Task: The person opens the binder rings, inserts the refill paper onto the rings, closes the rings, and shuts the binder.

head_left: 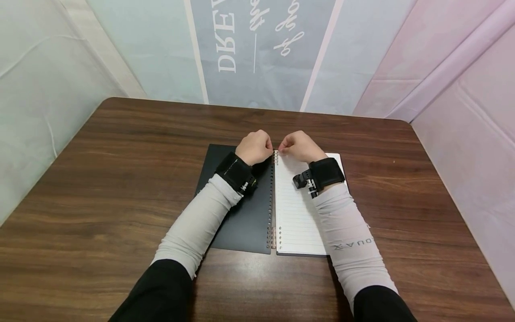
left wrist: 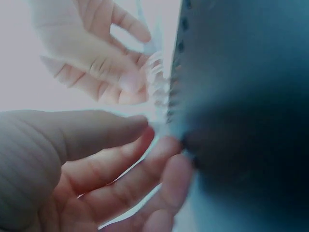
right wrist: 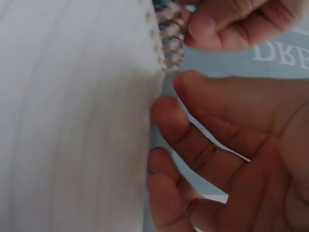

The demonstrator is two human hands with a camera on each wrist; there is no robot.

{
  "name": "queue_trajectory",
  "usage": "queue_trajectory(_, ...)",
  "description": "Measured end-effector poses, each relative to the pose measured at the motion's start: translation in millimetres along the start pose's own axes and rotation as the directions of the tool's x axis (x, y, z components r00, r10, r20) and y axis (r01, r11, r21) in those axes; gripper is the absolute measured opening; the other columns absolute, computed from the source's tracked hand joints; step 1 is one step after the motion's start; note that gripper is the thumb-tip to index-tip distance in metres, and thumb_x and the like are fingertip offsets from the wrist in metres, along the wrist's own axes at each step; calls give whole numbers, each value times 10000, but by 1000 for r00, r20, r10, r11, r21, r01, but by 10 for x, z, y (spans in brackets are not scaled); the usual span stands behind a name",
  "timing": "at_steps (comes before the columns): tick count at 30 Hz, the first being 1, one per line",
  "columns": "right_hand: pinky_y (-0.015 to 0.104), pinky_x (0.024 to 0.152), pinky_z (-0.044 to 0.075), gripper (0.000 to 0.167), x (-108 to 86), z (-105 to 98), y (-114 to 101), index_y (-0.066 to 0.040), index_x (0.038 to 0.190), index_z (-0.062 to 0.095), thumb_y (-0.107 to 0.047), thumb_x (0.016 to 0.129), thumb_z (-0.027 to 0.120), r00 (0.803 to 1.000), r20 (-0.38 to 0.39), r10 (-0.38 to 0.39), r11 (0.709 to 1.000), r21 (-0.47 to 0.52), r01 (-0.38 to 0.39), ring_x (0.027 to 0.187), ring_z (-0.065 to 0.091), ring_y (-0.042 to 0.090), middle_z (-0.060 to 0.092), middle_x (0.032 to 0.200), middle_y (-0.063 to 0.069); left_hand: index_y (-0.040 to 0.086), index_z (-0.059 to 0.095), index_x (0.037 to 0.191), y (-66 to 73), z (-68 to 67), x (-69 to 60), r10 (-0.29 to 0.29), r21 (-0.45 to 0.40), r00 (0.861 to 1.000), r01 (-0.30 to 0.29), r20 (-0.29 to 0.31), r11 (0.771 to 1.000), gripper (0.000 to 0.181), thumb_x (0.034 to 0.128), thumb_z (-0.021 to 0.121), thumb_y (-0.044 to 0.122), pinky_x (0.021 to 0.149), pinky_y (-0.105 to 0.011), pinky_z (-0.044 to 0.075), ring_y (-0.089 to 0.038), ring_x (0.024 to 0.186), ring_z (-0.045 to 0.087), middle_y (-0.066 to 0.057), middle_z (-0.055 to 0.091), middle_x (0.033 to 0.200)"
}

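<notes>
A loose-leaf notebook lies open, with its black cover point(head_left: 249, 223) on the left and white lined pages point(head_left: 295, 214) on the right. Metal binding rings point(right wrist: 171, 41) run between them. At the far end of this binding, my left hand point(head_left: 255, 147) pinches the rings with thumb and curled fingers, beside the black cover's punched edge. Close opposite, my right hand point(head_left: 301, 146) pinches the rings from the page side, its fingers near the paper's edge. The two hands' fingertips are a small gap apart. Exact finger contact is partly hidden and blurred in both wrist views.
The notebook rests on a brown wood-grain table point(head_left: 120, 201). Behind the table's far edge hangs a pale printed cloth point(head_left: 261, 80), with light cloth sides at left and right. Both wrists wear black straps with small cameras.
</notes>
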State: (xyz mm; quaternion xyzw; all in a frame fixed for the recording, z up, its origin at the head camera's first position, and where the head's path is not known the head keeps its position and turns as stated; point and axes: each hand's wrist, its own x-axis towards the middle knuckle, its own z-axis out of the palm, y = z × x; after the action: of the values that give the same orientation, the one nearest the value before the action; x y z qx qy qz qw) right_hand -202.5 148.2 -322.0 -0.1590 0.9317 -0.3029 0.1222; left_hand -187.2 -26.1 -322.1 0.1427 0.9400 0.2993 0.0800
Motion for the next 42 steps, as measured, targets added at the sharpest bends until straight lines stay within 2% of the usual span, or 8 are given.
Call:
queue_trajectory(3,289,696,383,135,-14,-13,3,26,952,729,-9,932,600,1000,21,-2,1000,10,1,815,516,224,708,951,167,72,721,830,-9,-59,-40,6,9,999,-6,51,1000,178,944,586,90,594,-275,397,-144,602,494,-7,589,694)
queue_trajectory(6,280,666,374,119,-22,-13,10,18,932,728,-31,935,619,999,43,-2,1000,3,2,764,492,201,697,885,132,90,758,881,-2,-82,-58,-10,26,995,8,99,1000,138,934,634,121,638,-295,449,-170,689,568,-25,680,828)
queue_trajectory(9,279,668,384,119,-37,-14,8,6,918,730,-60,940,633,998,64,7,1000,-10,-7,755,499,192,685,844,104,104,762,866,12,-80,-71,-14,44,991,9,131,999,107,918,673,136,636,-298,462,-176,710,583,-25,699,860)
queue_trajectory(14,273,679,397,106,-48,-11,-8,-9,897,725,-48,929,632,993,119,-8,998,-54,14,762,516,182,665,813,65,105,738,816,49,-76,-114,-3,68,989,-7,149,998,83,890,712,131,599,-288,448,-173,681,571,-8,664,802)
queue_trajectory(20,278,621,373,84,-50,12,-47,-25,885,704,-26,914,625,977,210,-34,994,-95,55,698,469,164,624,784,19,112,683,742,64,-56,-135,-8,107,988,-8,152,994,152,889,718,132,561,-278,421,-161,632,536,8,599,715)
queue_trajectory(36,279,601,386,57,-27,18,-41,-38,839,682,-42,895,688,980,186,-70,989,-115,92,678,478,167,570,725,-3,93,655,733,63,-39,-99,23,116,989,-40,147,992,194,907,721,150,581,-274,411,-164,627,522,2,556,683)
queue_trajectory(42,280,638,368,82,-38,32,-37,-33,821,667,-15,902,673,979,174,-110,985,-112,130,675,461,171,545,694,3,115,586,697,61,-23,-69,60,151,982,-88,181,985,256,939,670,123,604,-274,386,-158,619,479,8,488,650)
